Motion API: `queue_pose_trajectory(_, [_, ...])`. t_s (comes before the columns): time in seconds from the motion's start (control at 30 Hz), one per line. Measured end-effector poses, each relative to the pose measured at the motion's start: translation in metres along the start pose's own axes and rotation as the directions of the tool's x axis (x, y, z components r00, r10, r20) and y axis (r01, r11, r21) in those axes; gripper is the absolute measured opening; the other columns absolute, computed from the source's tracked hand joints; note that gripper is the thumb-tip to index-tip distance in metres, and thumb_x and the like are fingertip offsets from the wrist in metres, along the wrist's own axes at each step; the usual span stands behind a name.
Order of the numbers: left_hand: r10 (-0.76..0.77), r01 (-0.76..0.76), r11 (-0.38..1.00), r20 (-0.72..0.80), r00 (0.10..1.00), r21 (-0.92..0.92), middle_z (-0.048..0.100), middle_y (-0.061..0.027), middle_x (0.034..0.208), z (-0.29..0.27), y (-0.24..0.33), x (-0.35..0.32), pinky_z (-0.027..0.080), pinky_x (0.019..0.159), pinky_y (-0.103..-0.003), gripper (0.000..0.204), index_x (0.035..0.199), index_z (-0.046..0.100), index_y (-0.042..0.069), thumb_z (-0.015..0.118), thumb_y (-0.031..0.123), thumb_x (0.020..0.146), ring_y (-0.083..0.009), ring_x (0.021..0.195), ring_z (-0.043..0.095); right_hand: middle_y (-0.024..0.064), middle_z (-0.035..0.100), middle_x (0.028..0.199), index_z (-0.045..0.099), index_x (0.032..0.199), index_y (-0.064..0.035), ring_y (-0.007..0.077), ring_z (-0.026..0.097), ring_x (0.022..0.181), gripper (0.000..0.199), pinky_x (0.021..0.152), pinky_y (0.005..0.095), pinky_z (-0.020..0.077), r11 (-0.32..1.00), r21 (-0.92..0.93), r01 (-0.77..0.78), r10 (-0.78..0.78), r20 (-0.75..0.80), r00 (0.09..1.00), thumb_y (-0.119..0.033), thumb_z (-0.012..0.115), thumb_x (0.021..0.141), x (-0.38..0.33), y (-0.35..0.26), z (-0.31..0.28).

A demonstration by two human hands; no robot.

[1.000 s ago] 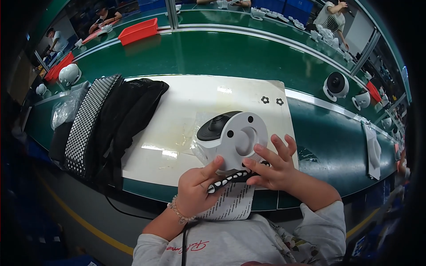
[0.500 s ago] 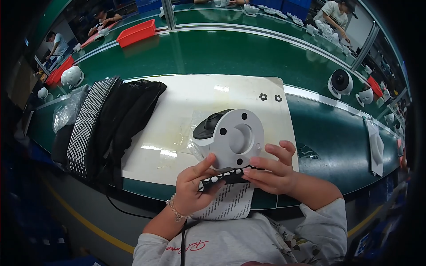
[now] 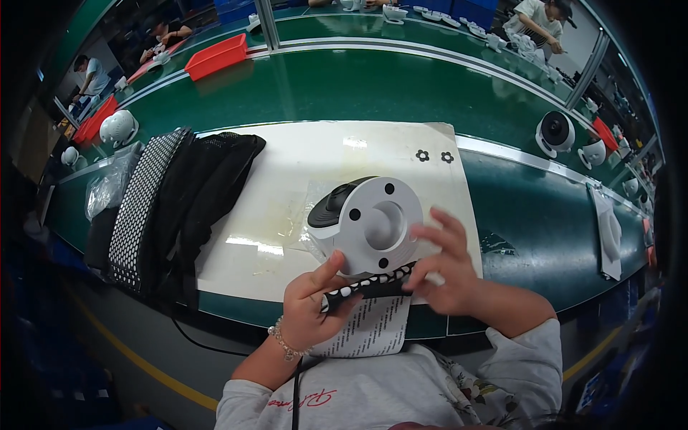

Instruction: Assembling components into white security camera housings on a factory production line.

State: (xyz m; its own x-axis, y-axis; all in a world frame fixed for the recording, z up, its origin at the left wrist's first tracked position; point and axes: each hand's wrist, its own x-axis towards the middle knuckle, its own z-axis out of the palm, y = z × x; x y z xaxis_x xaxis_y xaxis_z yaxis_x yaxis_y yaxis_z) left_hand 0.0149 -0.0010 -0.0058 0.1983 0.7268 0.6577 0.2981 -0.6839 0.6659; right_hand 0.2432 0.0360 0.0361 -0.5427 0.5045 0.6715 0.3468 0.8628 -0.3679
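Two hands at the counter's point(image 3: 545, 236) near edge. Left hand point(image 3: 309, 309) grips a black strip w/ white dots point(image 3: 367, 287) plus a printed paper sheet point(image 3: 373, 328) under it. Right hand point(image 3: 446, 271) is loose, fingers spread, touching the strip's right end. One white dome camera point(image 3: 364, 223) sits base-up on the white mat point(image 3: 287, 186), just above the strip. Two black flower-shaped bits point(image 3: 434, 155) at mat's far-right corner. One red tray point(image 3: 216, 55) far left.

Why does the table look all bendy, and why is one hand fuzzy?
In the head view, the fisheye lens curves the green table edges toward the dark rim; the right hand is smeared by motion blur, the left hand looks sharper; lamp glare shines on the white mat.
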Motion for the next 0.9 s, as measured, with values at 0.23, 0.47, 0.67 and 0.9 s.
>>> queue_pose_trajectory(0.23, [0.034,-0.032,0.997,-0.021,0.999,0.067,0.051,-0.0156,0.12,0.003,0.0,-0.002,0.048,0.056,-0.026,0.027,0.081,0.059,-0.006,0.072,-0.002,0.058,-0.0188,0.063,0.06,0.0132,0.04,0.129,0.052,0.086,-0.0089,0.0327,0.023,0.128,0.01,0.101,0.0425,0.0208,0.866,0.261,-0.427,0.403,0.142,0.904,-0.015,0.059,0.082,0.019,0.009,-0.015])
queue_pose_trajectory(0.47, [0.02,-0.02,0.996,0.007,1.0,0.089,0.052,-0.0136,0.12,0.002,0.0,-0.001,0.049,0.056,-0.026,0.028,0.083,0.06,-0.007,0.072,-0.002,0.058,-0.0183,0.063,0.06,0.0153,0.043,0.126,0.055,0.088,-0.009,0.0344,0.03,0.124,0.011,0.098,0.0418,0.0258,0.952,0.005,-0.306,0.303,0.125,0.945,-0.016,0.06,0.08,0.014,0.012,-0.018])
queue_pose_trajectory(0.67, [0.028,-0.025,0.996,-0.032,0.999,0.087,0.051,-0.0134,0.121,0.003,0.003,0.001,0.049,0.055,-0.025,0.028,0.082,0.059,-0.008,0.072,-0.002,0.058,-0.018,0.063,0.06,0.0122,0.049,0.117,0.055,0.1,-0.0096,0.0298,0.045,0.11,0.025,0.088,0.0375,0.0322,0.933,-0.315,0.177,-0.187,-0.003,0.982,-0.019,0.062,0.078,0.007,0.027,-0.013])
queue_pose_trajectory(0.9, [0.031,-0.029,0.996,-0.022,0.999,0.084,0.05,-0.0155,0.122,0.004,0.0,-0.003,0.05,0.056,-0.026,0.022,0.073,0.058,-0.006,0.073,-0.002,0.057,-0.0183,0.063,0.061,0.005,0.054,0.096,0.045,0.11,-0.0015,0.0113,0.05,0.092,0.034,0.079,0.0247,0.0416,0.119,0.738,-0.664,0.654,0.445,0.612,-0.021,0.058,0.085,0.011,0.017,0.001])
